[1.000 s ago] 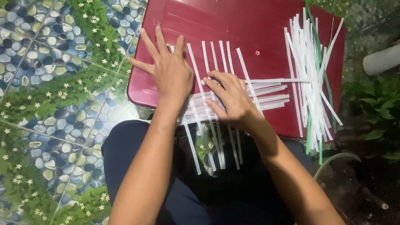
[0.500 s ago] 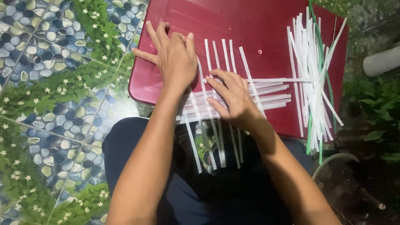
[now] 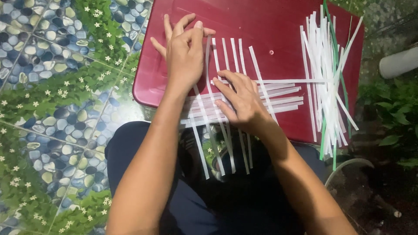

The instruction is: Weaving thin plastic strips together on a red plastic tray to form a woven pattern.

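Note:
Several white paper strips point(image 3: 244, 104) lie crossed in a woven grid on a dark red plastic lid point(image 3: 278, 26). Their near ends hang over the lid's front edge above my lap. My left hand point(image 3: 185, 54) lies flat on the left side of the weave, fingers together and pointing away, touching the upright strips. My right hand point(image 3: 241, 98) presses palm down on the middle of the weave, over the sideways strips. Neither hand holds anything lifted.
A loose pile of white and green strips point(image 3: 326, 74) lies on the lid's right side. The floor at left has a pebble and leaf pattern point(image 3: 52, 100). Green plants point(image 3: 392, 113) and a white pipe point(image 3: 398, 61) are at right.
My left hand has slid to the right and forward, and its fingers have closed together over the upright strips. My right hand has stayed on the weave.

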